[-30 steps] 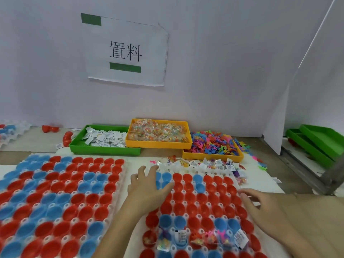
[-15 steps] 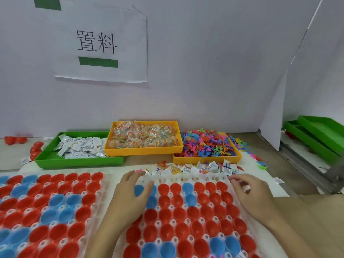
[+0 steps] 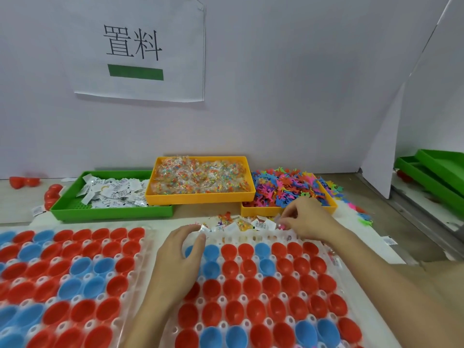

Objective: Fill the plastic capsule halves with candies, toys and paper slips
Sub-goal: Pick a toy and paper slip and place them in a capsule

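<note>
Two clear trays hold red and blue capsule halves: one in front of me [image 3: 251, 239] and one to the left [image 3: 147, 249]. The halves [image 3: 270, 285] I can see are empty. A small pile of slips, candies and toys [image 3: 241, 223] lies along the front tray's far edge. My left hand [image 3: 179, 257] hovers over that tray's far-left corner with loosely curved fingers, and its fingertips reach a paper slip [image 3: 204, 228]. My right hand [image 3: 307, 219] is on the pile's right end and pinches a small pink toy [image 3: 282, 226].
Behind the pile stand a green tray of paper slips [image 3: 113, 213], a yellow tray of wrapped candies [image 3: 200, 197] and a yellow tray of colourful toys [image 3: 261, 211]. Loose red halves [image 3: 51, 194] lie at far left. Stacked green trays [image 3: 437, 177] sit at right. A white wall closes the back.
Both hands moved away from me across the front tray to the pile at its far edge. The right hand now pinches a small item there. My view shifted forward.
</note>
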